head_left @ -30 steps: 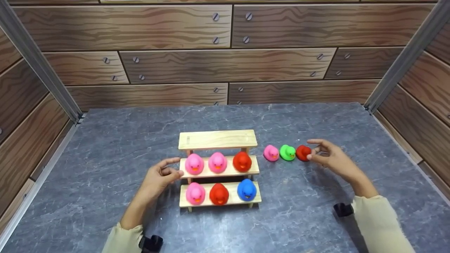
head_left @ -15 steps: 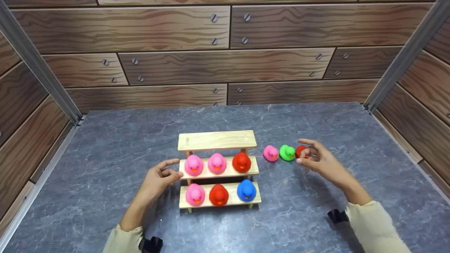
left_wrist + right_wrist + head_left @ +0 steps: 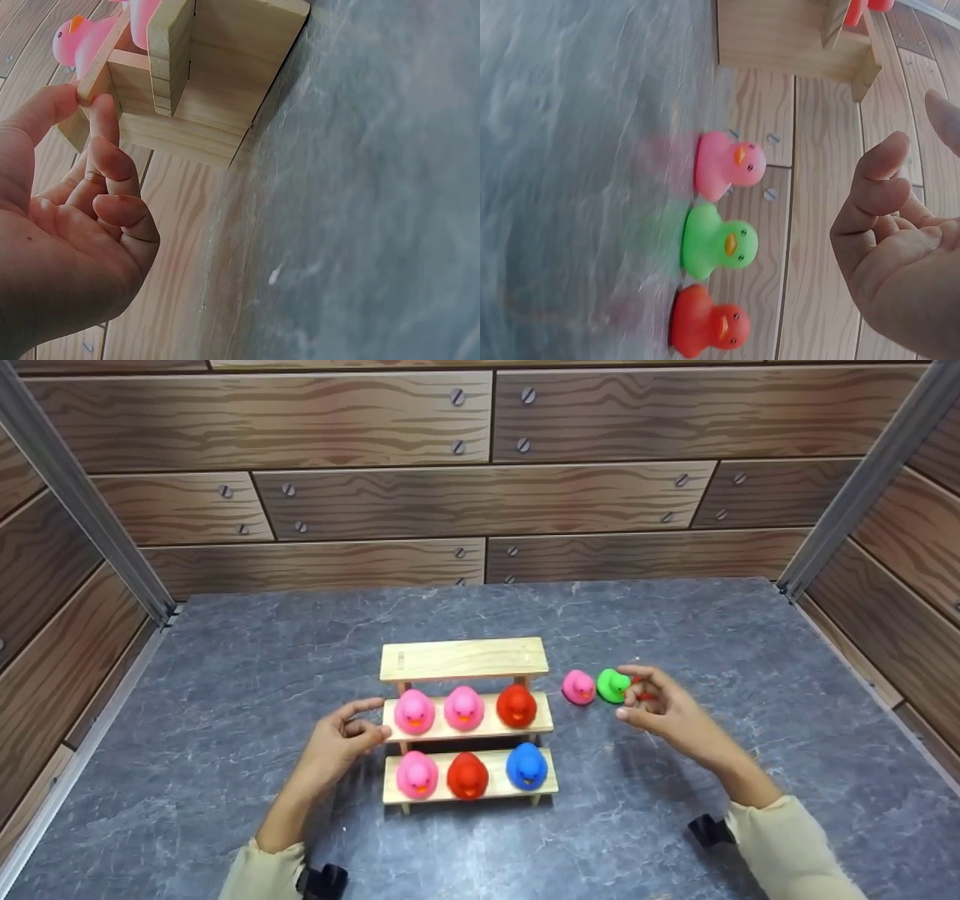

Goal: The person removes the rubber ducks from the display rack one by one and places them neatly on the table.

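Observation:
My left hand (image 3: pixel 339 742) pinches the left end of the middle step of a three-step wooden stand (image 3: pixel 463 658) between thumb and forefinger. On that middle step sit two pink rubber ducks (image 3: pixel 414 711) and a red one (image 3: pixel 516 706). The lowest step bears a pink duck (image 3: pixel 417 775), a red duck (image 3: pixel 467 776) and a blue duck (image 3: pixel 526 766). Right of the stand, a row on the table holds a pink duck (image 3: pixel 727 165), a green duck (image 3: pixel 712 241) and a red duck (image 3: pixel 705 322). My right hand (image 3: pixel 670 711) hovers over this row, fingers loosely bent, holding nothing; it mostly hides the red duck in the head view.
The grey marbled table (image 3: pixel 247 675) is bounded by wood-patterned panels (image 3: pixel 480 502) at the back and sides. Metal posts (image 3: pixel 832 487) stand at the back corners. A dark wrist camera (image 3: pixel 709 830) sits below each sleeve cuff.
My right hand has moved left from beside the red duck at the end of the row, to over it and close to the green duck. The left hand keeps its pinch on the stand.

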A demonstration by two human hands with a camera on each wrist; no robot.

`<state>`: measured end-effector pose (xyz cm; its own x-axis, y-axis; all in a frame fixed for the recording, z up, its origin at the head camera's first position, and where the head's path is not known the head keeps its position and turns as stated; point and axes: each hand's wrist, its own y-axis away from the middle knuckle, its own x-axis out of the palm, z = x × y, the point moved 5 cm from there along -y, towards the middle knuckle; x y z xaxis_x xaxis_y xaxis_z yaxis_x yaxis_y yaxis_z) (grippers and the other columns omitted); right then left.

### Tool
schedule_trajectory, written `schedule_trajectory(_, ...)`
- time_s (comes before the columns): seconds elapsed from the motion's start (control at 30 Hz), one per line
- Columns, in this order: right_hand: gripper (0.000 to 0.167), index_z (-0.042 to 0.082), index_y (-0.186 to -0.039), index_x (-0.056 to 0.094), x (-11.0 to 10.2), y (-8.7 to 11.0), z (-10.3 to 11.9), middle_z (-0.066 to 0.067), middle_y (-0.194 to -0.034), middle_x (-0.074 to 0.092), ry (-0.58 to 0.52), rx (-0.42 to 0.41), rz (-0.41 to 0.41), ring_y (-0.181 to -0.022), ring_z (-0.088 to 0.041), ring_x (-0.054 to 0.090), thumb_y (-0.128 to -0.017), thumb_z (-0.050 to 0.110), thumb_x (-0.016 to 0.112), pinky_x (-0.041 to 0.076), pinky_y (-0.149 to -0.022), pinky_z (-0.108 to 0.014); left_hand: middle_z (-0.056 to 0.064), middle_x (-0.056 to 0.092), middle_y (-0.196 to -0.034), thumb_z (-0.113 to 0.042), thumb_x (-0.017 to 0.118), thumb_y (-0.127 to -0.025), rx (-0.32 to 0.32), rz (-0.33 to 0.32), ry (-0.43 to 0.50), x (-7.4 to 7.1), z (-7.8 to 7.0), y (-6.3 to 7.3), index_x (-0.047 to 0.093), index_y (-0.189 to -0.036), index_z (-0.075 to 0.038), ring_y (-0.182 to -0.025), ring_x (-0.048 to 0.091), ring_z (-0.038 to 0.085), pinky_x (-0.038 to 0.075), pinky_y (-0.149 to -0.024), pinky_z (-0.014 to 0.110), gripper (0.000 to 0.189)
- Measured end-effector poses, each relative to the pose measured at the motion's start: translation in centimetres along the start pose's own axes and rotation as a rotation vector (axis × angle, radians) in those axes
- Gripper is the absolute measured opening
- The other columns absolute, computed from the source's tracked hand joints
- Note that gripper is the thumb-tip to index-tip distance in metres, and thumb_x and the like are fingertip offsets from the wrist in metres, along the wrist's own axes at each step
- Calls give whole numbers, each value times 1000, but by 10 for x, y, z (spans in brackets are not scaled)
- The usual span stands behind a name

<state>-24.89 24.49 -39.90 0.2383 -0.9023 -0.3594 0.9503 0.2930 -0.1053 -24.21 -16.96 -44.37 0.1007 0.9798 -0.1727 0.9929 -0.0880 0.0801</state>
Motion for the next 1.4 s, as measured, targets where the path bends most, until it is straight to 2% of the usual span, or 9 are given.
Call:
schedule_trajectory(0.33,58,-1,-138,39,24,0,8,-6,-96,48,24,7,83,-66,-5,51,-88,8,67,47,-62,-22,-5,65,-73,-6,69,-85,19,26,-3,1,-2,-1,51,-132,4,-72,60,12,44,-67,24,51)
schedule_trajectory(0.5,56,2,-138,40,34,-2,12,-8,-97,47,48,7,118,-66,-5,50,-89,10,67,46,-62,-22,-5,64,-72,-5,70,-84,10,18,7,2,-3,-2,52,-132,4,-69,58,11,43,-65,23,52)
schedule_trajectory(0.73,57,-5,-136,41,46,-6,19,-8,-96,47,51,-36,132,-61,-5,46,-88,10,69,40,-58,-18,-5,64,-71,-4,70,-83,1,1,17,1,-3,-3,53,-131,3,-68,57,11,43,-65,23,51)
schedule_trajectory(0.87,55,-4,-133,45,54,-11,21,-10,-95,47,59,-59,141,-63,-6,45,-87,10,70,38,-58,-18,-5,63,-71,-5,70,-84,6,3,20,1,-3,-2,53,-131,4,-67,56,10,43,-64,23,51)
schedule_trajectory(1.27,53,-7,-129,49,83,-20,26,-6,-93,50,62,-130,116,-71,-4,46,-84,9,72,38,-64,-16,-6,64,-72,-6,69,-84,7,19,16,0,-1,-1,52,-132,3,-69,56,10,42,-64,22,52)
schedule_trajectory(1.4,52,-6,-128,50,88,-21,28,-7,-92,50,61,-125,96,-73,-5,46,-83,10,74,39,-65,-16,-6,64,-72,-5,69,-84,0,19,26,0,-1,0,51,-132,3,-67,54,9,41,-61,21,52)
